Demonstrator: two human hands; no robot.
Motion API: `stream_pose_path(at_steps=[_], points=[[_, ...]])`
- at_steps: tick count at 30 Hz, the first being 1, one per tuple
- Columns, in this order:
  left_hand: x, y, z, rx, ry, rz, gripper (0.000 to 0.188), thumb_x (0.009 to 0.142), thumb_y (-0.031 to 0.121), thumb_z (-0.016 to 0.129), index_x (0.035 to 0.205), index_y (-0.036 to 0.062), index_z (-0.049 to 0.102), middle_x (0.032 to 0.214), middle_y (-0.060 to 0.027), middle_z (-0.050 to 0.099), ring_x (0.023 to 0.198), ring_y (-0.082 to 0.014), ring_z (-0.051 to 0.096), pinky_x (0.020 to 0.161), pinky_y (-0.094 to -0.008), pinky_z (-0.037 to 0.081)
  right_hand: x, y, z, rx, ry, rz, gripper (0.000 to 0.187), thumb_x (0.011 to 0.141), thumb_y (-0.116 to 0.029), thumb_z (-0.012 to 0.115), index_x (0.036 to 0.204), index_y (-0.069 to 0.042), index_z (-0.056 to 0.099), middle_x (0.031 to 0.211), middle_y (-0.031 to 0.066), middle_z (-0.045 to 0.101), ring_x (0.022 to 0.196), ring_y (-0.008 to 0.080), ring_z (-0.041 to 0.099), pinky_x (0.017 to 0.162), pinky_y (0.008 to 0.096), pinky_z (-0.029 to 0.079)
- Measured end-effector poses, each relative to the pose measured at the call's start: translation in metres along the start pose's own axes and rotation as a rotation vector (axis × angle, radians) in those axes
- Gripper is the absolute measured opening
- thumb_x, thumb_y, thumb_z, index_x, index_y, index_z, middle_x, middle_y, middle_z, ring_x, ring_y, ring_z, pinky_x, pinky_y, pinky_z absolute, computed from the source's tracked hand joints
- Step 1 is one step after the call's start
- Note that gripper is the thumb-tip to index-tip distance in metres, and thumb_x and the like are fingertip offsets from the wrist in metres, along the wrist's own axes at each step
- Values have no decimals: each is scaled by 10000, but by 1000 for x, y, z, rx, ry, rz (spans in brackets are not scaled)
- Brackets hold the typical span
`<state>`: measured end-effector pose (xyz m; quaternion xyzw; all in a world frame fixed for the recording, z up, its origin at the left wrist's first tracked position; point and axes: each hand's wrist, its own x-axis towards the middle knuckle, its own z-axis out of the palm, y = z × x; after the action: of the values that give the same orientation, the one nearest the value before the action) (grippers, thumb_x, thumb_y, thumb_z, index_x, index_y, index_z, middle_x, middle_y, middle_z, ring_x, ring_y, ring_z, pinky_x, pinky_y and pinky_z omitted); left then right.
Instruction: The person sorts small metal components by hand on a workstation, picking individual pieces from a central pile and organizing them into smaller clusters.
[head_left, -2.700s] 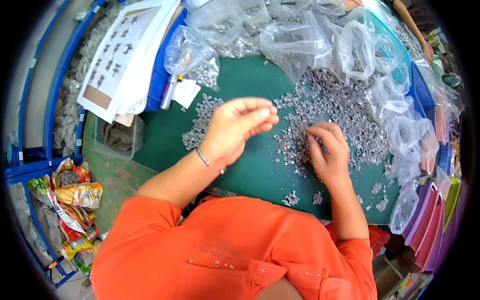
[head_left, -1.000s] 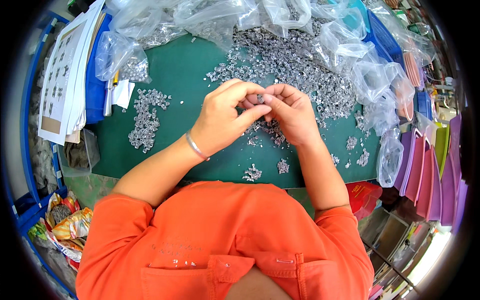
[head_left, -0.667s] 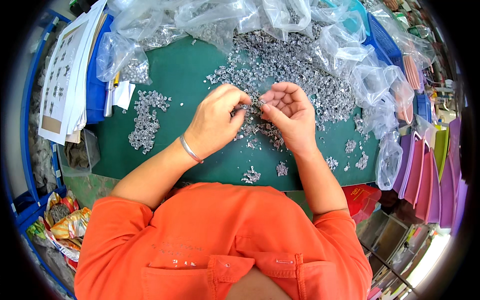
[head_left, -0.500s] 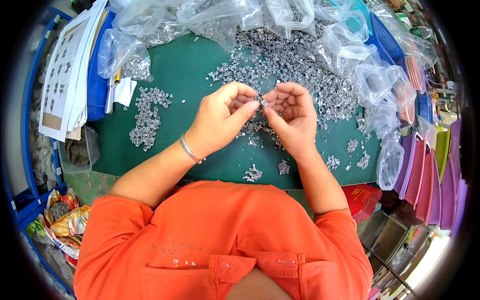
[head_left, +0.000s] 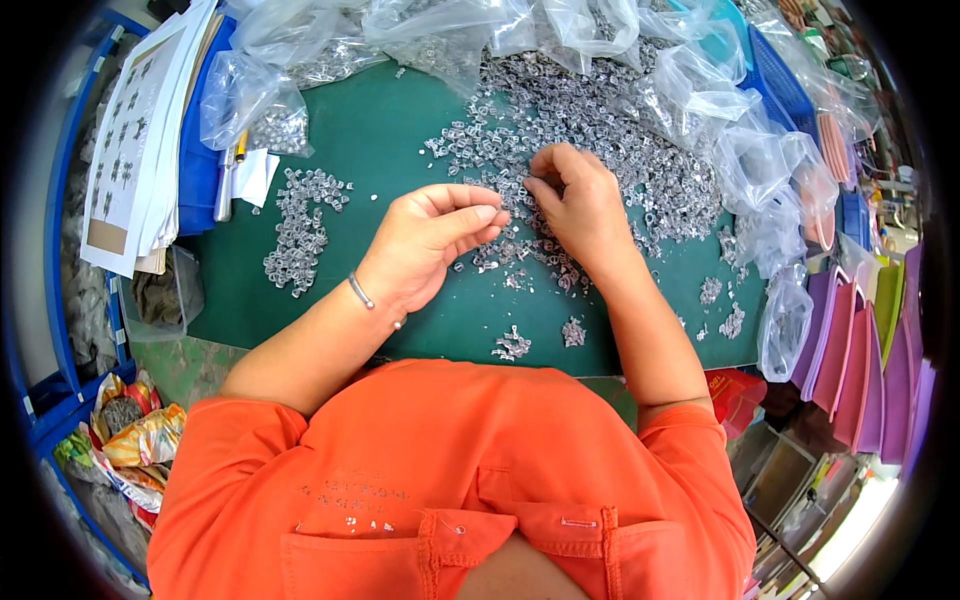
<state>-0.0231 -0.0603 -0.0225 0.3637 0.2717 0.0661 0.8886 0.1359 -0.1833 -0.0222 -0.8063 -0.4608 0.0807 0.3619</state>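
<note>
Small clear plastic pieces lie in a broad heap [head_left: 660, 185] on the green tabletop [head_left: 360, 130]. My left hand [head_left: 425, 235], with a metal bangle on its wrist, is closed above the table left of the heap. Its thumb presses on the index finger; whatever is between them is too small to make out. Over the heap's near left part is my right hand [head_left: 585, 205], fingers curled and thumb close to the index finger. I cannot make out what its fingertips hold. A smaller group of clear pieces [head_left: 297, 240] lies to the left.
Clear plastic bags [head_left: 420, 40] of pieces line the far edge. Small piles of bits [head_left: 513, 345] lie near the front edge. Papers [head_left: 135, 140], a blue bin [head_left: 200, 180] and a pen-like tool [head_left: 224, 190] stand left; pink and purple trays [head_left: 850, 365] are at right.
My hands have moved apart. The right hand has turned palm down and reached over the heap; the small clear piece seen at its fingertips no longer shows. My left hand has moved slightly left and down.
</note>
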Motion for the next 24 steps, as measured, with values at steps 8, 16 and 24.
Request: stream_pose_path(at_steps=[8, 16, 24], points=[[-5, 4, 2, -72, -44, -53, 233, 909, 40, 630, 1120, -59, 627, 1080, -155, 673, 1026, -240, 666, 886, -306, 548, -14, 0, -12, 942, -71, 409, 192, 841, 50, 663, 1013, -12, 604, 952, 93, 679, 828, 156, 669, 685, 269, 554], [-11, 7, 10, -56, -99, -45, 198, 908, 17, 616, 1093, -56, 624, 1061, -173, 677, 986, -253, 685, 847, -301, 570, -32, -1, -12, 1752, -275, 555, 195, 868, 54, 637, 1037, -30, 586, 975, 131, 673, 844, 199, 681, 706, 297, 583], [-19, 8, 9, -88, -103, -99, 200, 912, -5, 594, 1101, -61, 622, 1089, -193, 668, 1007, -270, 681, 860, -309, 576, -40, 1, -8, 1890, -312, 570, 203, 863, 51, 641, 1055, -8, 614, 1021, 161, 681, 908, 219, 685, 771, 316, 586]])
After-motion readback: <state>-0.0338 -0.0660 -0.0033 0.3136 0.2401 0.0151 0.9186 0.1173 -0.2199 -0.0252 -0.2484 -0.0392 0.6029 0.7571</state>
